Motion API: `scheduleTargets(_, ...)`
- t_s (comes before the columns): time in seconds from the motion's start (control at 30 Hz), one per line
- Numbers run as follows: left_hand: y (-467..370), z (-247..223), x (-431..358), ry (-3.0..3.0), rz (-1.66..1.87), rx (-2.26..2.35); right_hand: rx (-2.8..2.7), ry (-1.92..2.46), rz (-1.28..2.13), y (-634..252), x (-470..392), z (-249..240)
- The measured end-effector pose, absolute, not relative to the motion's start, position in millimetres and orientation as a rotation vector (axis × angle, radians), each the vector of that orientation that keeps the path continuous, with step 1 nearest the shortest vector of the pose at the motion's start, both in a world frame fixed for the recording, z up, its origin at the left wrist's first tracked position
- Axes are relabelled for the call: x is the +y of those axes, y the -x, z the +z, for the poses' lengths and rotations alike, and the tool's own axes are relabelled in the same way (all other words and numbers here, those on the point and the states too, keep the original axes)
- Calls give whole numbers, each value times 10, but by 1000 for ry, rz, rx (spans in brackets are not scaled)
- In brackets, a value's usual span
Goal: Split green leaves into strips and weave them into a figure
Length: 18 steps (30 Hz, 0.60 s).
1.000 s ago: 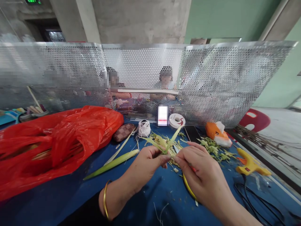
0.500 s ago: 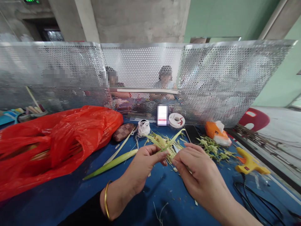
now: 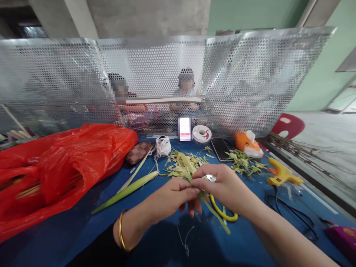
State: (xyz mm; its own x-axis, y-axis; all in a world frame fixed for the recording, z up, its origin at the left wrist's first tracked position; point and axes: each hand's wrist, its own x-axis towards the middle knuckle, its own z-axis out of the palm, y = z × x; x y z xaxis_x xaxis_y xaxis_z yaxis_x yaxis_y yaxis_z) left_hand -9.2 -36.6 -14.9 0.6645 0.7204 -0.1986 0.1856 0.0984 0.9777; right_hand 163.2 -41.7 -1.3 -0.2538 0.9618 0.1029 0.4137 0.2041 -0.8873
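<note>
My left hand [image 3: 180,194], with a gold bangle at the wrist, pinches a green leaf strip [image 3: 215,215] that trails down to the right. Touching it, my right hand [image 3: 219,181] has its fingers closed by the strip. Yellow-handled scissors [image 3: 222,211] show under my right hand, with a metal part between its fingers; the blades are mostly hidden. Behind both hands lies a pile of pale green leaf scraps [image 3: 182,163]. A long green leaf [image 3: 128,191] rests to the left on the blue table [image 3: 155,241].
A red plastic bag [image 3: 91,155] fills the left side. Along the back are white string [image 3: 163,146], a ribbon spool [image 3: 201,133], a phone [image 3: 220,149] and a tissue pack [image 3: 247,144]. A yellow glue gun [image 3: 282,172] with its cord lies right.
My right hand has moved left against my left hand, and the yellow-handled scissors now show beneath it. The leaf strip now hangs down to the right. The view has shifted.
</note>
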Motion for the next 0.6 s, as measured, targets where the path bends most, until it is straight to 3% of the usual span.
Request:
scheduleTargets(0.17,80,-192,-358,-1446,491,793,-1524,1207,1197,-1572,-402,-74)
scheduleTargets(0.6,128,-107,-347,-1708,447,800,-1639,1290,651,-1506,-408,-160)
